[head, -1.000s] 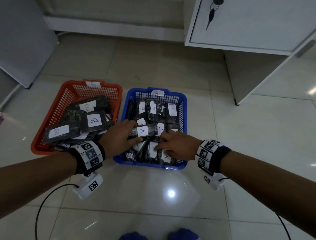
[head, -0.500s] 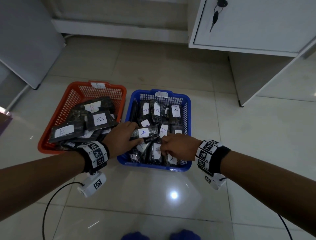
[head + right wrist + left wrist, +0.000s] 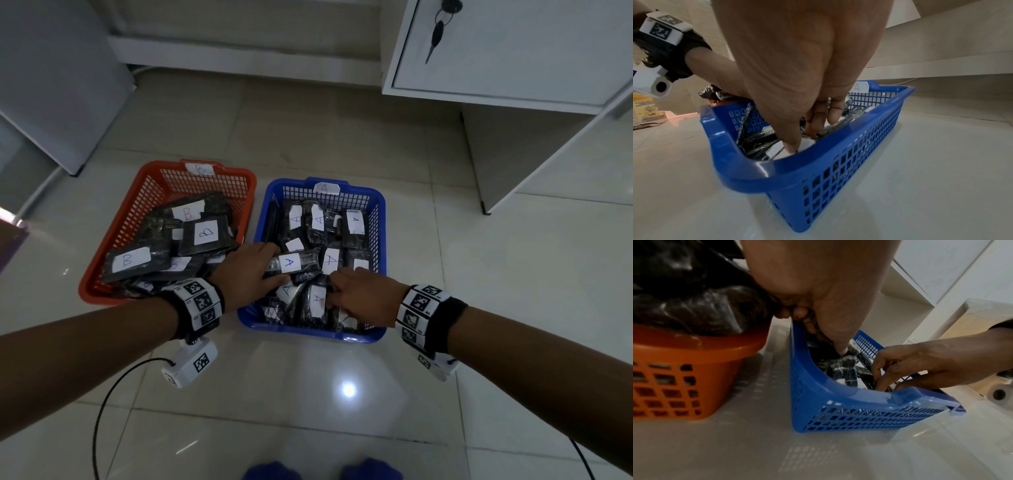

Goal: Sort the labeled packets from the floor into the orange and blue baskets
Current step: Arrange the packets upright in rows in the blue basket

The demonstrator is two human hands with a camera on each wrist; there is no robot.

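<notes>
my left hand grips an a-labelled packet | my right hand fingers curled among packets | both over blue basket

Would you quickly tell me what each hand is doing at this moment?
Left hand: grips a packet marked A over the blue basket.
Right hand: fingers curled down among the packets in the blue basket; a grip cannot be told.
</notes>
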